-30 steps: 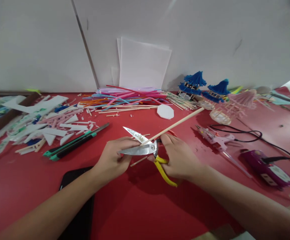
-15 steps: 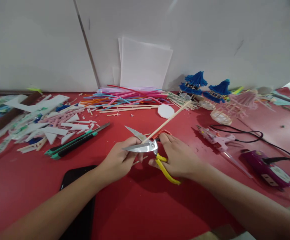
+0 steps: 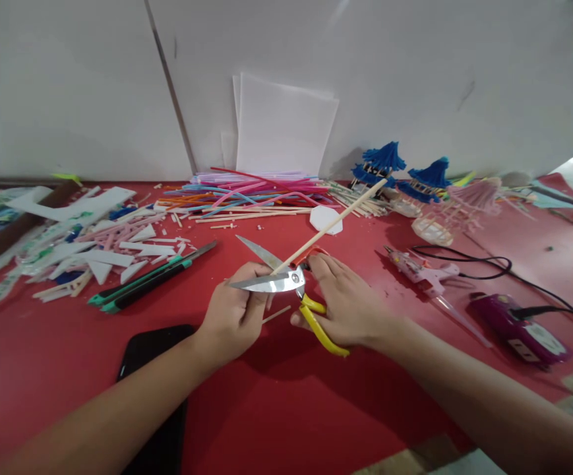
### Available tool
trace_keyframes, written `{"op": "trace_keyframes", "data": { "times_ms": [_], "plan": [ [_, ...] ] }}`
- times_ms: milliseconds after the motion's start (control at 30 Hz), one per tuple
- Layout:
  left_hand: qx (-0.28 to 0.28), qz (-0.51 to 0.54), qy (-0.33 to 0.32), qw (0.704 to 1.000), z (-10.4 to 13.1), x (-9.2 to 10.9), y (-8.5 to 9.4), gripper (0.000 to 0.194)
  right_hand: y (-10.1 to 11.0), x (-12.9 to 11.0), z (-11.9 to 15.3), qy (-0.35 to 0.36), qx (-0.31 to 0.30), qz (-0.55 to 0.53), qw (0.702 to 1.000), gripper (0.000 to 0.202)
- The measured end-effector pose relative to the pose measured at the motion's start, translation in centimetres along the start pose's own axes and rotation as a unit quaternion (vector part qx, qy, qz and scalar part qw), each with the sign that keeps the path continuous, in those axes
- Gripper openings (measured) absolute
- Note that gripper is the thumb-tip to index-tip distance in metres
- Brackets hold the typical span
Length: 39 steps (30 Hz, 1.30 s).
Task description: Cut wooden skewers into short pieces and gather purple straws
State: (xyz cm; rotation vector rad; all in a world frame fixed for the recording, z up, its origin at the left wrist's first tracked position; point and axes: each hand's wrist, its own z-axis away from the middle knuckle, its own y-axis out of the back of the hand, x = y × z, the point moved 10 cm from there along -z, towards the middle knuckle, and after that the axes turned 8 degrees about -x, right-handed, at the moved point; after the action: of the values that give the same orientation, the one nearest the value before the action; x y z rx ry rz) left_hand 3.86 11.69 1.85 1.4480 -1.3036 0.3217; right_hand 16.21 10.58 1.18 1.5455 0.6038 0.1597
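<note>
Scissors (image 3: pixel 293 280) with yellow and red handles are in my right hand (image 3: pixel 353 307), its fingers wrapped round the handles. Their blades are spread apart and point left, over my left hand (image 3: pixel 234 310). A pale wooden stick (image 3: pixel 335 224) runs from between the blades up to the right. My left hand is closed round the stick's lower end, which the blades and fingers partly hide. Below the scissors, a short thin stick (image 3: pixel 277 315) shows beside my left fingertips.
A black phone (image 3: pixel 155 356) lies by my left forearm. Green-black cutters (image 3: pixel 142 284) and white scraps (image 3: pixel 108 257) are at left. Coloured sticks (image 3: pixel 256 191) lie at the back. Blue-roofed models (image 3: pixel 382 161), a glue gun (image 3: pixel 427 274) and a purple power strip (image 3: pixel 518 333) are at right.
Both hands and the scissors have shifted slightly left and up. The stick's far end has moved up and to the right, and the short stick below shows more.
</note>
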Motion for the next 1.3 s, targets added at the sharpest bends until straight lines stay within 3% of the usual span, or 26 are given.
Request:
{"op": "trace_keyframes", "data": {
  "times_ms": [100, 167, 300, 400, 567, 700, 767, 833, 900, 933, 1000, 1067, 1167, 1300],
  "plan": [
    [0.124, 0.003, 0.039, 0.991, 0.6, -1.2, 2.8, 0.01, -0.5, 0.7, 0.1, -0.014, -0.012, 0.012, 1.0, 0.054],
    [0.159, 0.012, 0.064, 0.985, 0.8, -1.8, 3.7, 0.012, -1.0, 1.8, 0.0, -0.04, -0.028, 0.016, 0.999, 0.052],
    [0.131, 0.04, 0.083, 0.987, 0.3, -2.4, 3.1, 0.014, -0.6, 6.4, 0.0, -0.169, -0.032, 0.048, 0.984, 0.042],
    [0.088, -0.001, 0.107, 0.99, 0.0, -2.5, 2.3, 0.017, 0.1, 9.4, 0.4, -0.254, -0.042, 0.127, 0.958, 0.044],
    [-0.008, -0.134, 0.074, 0.988, -0.6, -1.3, 0.6, 0.015, -0.2, 11.3, 0.7, -0.255, -0.08, 0.165, 0.949, 0.047],
    [-0.064, -0.255, 0.059, 0.963, -0.5, -1.0, -0.8, 0.018, 0.6, 10.1, 0.1, -0.154, -0.014, 0.104, 0.982, 0.027],
    [-0.074, -0.315, 0.059, 0.944, -0.5, -1.1, -1.1, 0.02, 2.7, 9.1, 0.5, -0.113, 0.09, 0.08, 0.986, 0.024],
    [-0.078, -0.37, 0.038, 0.925, -0.4, -0.7, -1.5, 0.021, 5.3, 7.4, 1.7, -0.071, 0.228, 0.053, 0.97, 0.019],
    [-0.078, -0.415, -0.007, 0.906, -0.3, 0.2, -2.0, 0.021, 6.7, 4.7, 3.0, 0.003, 0.314, 0.019, 0.949, 0.015],
    [-0.078, -0.432, -0.034, 0.898, -0.2, 0.7, -2.4, 0.02, 6.6, 3.0, 3.2, 0.051, 0.313, 0.004, 0.948, 0.015],
    [-0.076, -0.445, -0.089, 0.888, 0.2, 1.7, -2.9, 0.018, 5.1, -0.2, 2.5, 0.123, 0.241, -0.013, 0.963, 0.018],
    [-0.073, -0.443, -0.136, 0.883, 0.5, 2.6, -3.4, 0.017, 3.3, -2.1, 1.8, 0.144, 0.167, -0.016, 0.975, 0.016],
    [-0.08, -0.439, -0.166, 0.879, 0.8, 3.1, -3.9, 0.017, 1.5, -2.5, 1.0, 0.12, 0.108, -0.022, 0.987, 0.01],
    [-0.096, -0.42, -0.148, 0.89, 0.7, 2.8, -4.1, 0.019, 1.2, -2.2, 0.9, 0.113, 0.111, -0.038, 0.987, 0.009]
  ]
}}
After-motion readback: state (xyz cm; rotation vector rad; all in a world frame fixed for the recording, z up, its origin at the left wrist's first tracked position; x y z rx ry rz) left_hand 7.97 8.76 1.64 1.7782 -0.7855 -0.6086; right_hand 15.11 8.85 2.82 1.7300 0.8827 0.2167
